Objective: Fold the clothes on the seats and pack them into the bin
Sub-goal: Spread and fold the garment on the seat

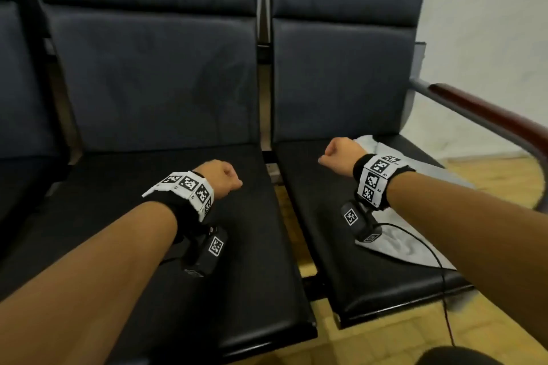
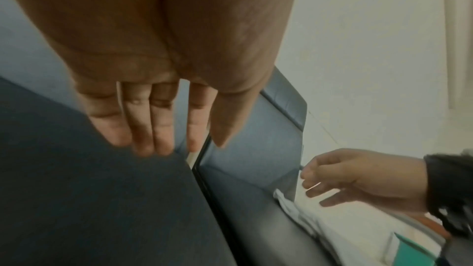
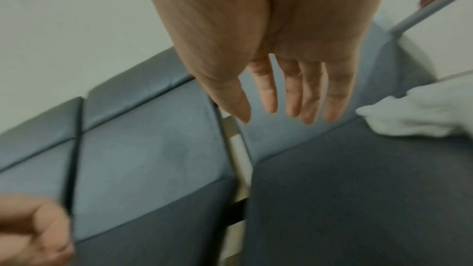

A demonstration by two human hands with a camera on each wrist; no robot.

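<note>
Both forearms are filling the bottom of the head view, reaching out over the seats. Left hand point(image 1: 221, 176) is hovering over the left seat point(image 1: 166, 216), holding nothing; its fingers point(image 2: 143, 128) are hanging straight and close together in the left wrist view, index slightly apart. Right hand point(image 1: 341, 154) is hovering over the right seat point(image 1: 341, 246), also holding nothing; its fingers point(image 3: 294, 92) are pointing down, straight and slightly spread. Head view is showing only the backs of both hands, so the finger state is coming from the wrist views.

Light grey garment point(image 1: 394, 234) is lying flat on the right half of the right seat, under and beyond the right forearm. Its long axis is running front to back along the seat, far end near the backrest point(image 1: 341, 77), near end toward the front edge. Neither hand is touching it.

Seats are dark padded cushions in a row, separated by a gap with a metal frame. Armrest point(image 1: 489, 115) with a reddish-brown top is sitting to the right of the garment. White wall point(image 1: 489, 24) behind, yellowish floor point(image 1: 385, 344) below.

Left wrist view is showing a teal patch point(image 2: 414, 248) beside the white fabric, low right; cannot tell what it is. Thin black cable point(image 1: 427, 246) is trailing from the right wrist camera across the garment.
</note>
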